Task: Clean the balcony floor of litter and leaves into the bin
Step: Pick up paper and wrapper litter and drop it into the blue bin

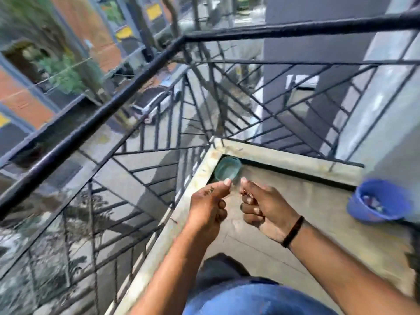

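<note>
Both hands are curled, and I see each pinching small brownish bits of litter between thumb and fingers: the left hand carries a scrap at its thumb tip, the right hand holds a scrap under its thumb, though motion blur keeps me from telling what the bits are. Both forearms reach forward from below me, nearly side by side, with a black band round the right wrist. Beneath the hands lies the balcony floor, and nearer me than the hands I see blue-clad legs. Just beyond the fingertips, in the floor's corner, stands a pale green round container. Well off to the right of the right hand sits the blue bin, with mixed litter inside. Farther past the hands runs the black railing, and below it a parked car on the street.
</note>
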Tool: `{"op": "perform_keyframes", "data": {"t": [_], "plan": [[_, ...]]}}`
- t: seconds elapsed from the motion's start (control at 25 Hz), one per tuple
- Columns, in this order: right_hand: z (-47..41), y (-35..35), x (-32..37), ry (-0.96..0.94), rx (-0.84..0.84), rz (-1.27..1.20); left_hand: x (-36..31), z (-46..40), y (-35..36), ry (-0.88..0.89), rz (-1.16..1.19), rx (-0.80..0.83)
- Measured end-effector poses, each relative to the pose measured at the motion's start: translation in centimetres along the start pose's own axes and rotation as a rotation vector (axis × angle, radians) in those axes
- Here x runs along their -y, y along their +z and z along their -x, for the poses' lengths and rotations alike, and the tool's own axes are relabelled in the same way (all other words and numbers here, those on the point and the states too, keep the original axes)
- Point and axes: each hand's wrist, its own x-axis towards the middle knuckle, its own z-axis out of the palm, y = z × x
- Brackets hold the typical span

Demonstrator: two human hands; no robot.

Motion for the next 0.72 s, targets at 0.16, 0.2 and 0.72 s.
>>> {"op": "perform_keyframes", "data": {"t": [0.16,0.2,0.72], "plan": [[-1.5,-3.7,2.4,-0.04,-0.174,-0.026,0.0,-4.8,3.8,-0.122,-0.083,0.152],[-2.0,-4.5,2.9,-0.045,-0.227,-0.035,0.0,-6.0,4.5,-0.146,-0.093,0.168],[-10.8,-13.1,15.1,-0.233,-0.639,-0.238,-3.1,-23.2,20.6,-0.361,-0.273,0.475]]}}
